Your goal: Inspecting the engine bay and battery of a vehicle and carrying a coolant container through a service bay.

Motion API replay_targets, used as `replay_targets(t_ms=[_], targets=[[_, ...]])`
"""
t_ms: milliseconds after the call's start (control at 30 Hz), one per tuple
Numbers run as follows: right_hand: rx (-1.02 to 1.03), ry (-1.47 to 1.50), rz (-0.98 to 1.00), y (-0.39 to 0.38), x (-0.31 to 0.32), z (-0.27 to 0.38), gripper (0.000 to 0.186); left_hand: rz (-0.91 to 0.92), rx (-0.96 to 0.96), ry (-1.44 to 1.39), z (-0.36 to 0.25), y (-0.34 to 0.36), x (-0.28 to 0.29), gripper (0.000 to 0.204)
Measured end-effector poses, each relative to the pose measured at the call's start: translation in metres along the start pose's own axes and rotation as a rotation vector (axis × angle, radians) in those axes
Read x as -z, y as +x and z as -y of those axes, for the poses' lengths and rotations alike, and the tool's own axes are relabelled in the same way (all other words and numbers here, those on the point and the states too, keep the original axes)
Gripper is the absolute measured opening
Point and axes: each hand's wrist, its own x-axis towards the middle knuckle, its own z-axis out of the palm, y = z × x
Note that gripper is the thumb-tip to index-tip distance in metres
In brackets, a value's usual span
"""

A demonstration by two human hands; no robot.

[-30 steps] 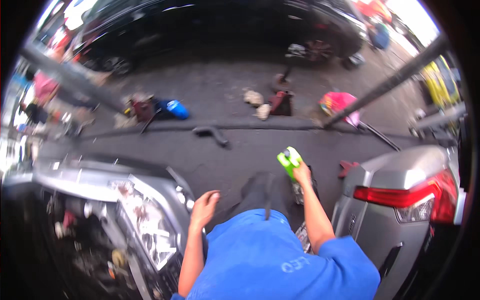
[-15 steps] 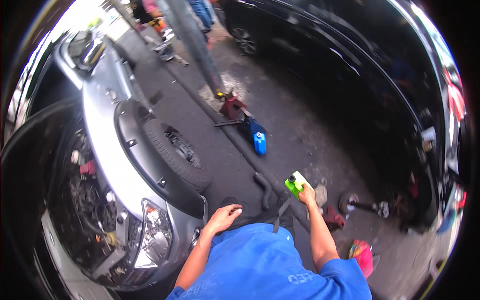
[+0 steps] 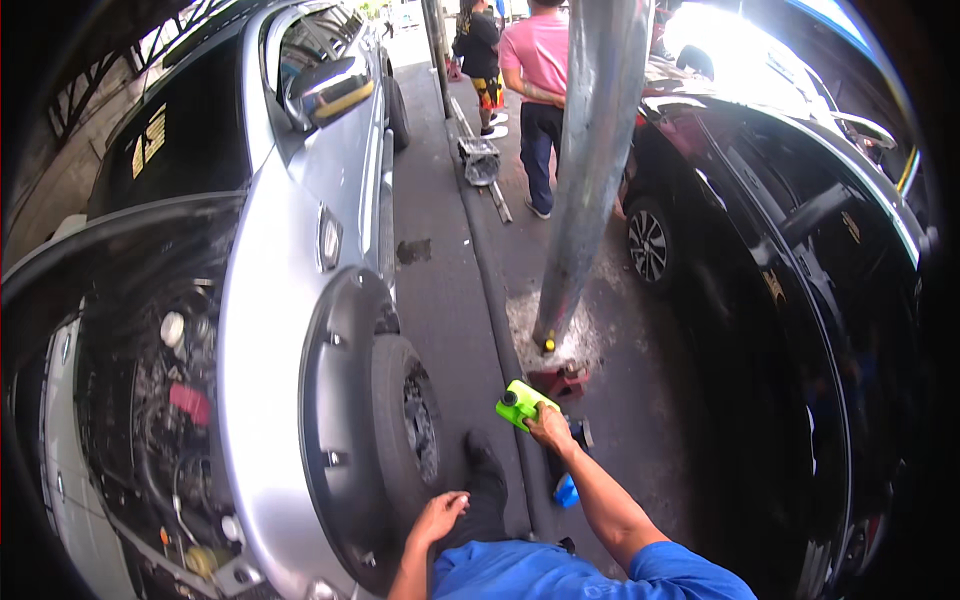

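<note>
My right hand [image 3: 550,430] grips a bright green plastic jug [image 3: 520,402] with a black cap, held out in front of me at arm's length. Lower and to the left, my left hand [image 3: 438,518] hangs beside my leg with loosely curved fingers; nothing is visible in it. It is nearest to the front tire [image 3: 392,415] of the silver vehicle [image 3: 268,400]. On the floor, a blue plastic container [image 3: 567,491] is partly hidden behind my right forearm.
An engine bay [image 3: 165,420] lies exposed at left. A metal post [image 3: 595,170] rises ahead beside a red jack stand [image 3: 562,382]. A black car [image 3: 730,300] lines the right. A pipe [image 3: 490,290] runs along the floor. Two people stand farther off, one in a pink shirt [image 3: 538,55].
My view has swung up and left, bringing the post, people and silver vehicle's side into fuller sight. The green jug, still in my right hand, is now farther forward, near the jack stand.
</note>
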Motion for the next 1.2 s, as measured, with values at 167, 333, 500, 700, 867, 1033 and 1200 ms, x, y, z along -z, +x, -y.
replay_targets(t_ms=[167, 333, 500, 700, 867, 1033, 1200], targets=[[-0.031, 0.176, 0.011, 0.195, 0.040, 0.032, 0.065, -0.091, -0.057, 0.262, -0.116, 0.127, 0.094, 0.038], [-0.139, 0.296, -0.025, 0.374, 0.117, 0.094, 0.054, -0.169, -0.097, -0.009, -0.225, 0.226, 0.187, 0.037], [-0.119, 0.554, -0.010, 0.577, 0.161, 0.126, 0.052, -0.214, -0.049, 0.036, -0.315, 0.355, 0.257, 0.036], [-0.240, 0.415, -0.100, 0.861, 0.145, 0.071, 0.056, -0.240, 0.122, 0.091, -0.371, 0.575, 0.341, 0.037], [-0.268, 0.276, 0.091, 1.065, 0.159, 0.184, 0.072, -0.328, 0.339, 0.187, -0.424, 0.712, 0.401, 0.042], [-0.288, 0.537, 0.203, 1.249, 0.165, 0.299, 0.073, -0.458, 0.241, -0.054, -0.568, 0.848, 0.478, 0.038], [-0.227, 0.721, 0.240, 1.418, 0.208, 0.435, 0.063, -0.422, 0.211, -0.118, -0.629, 1.037, 0.571, 0.038]])
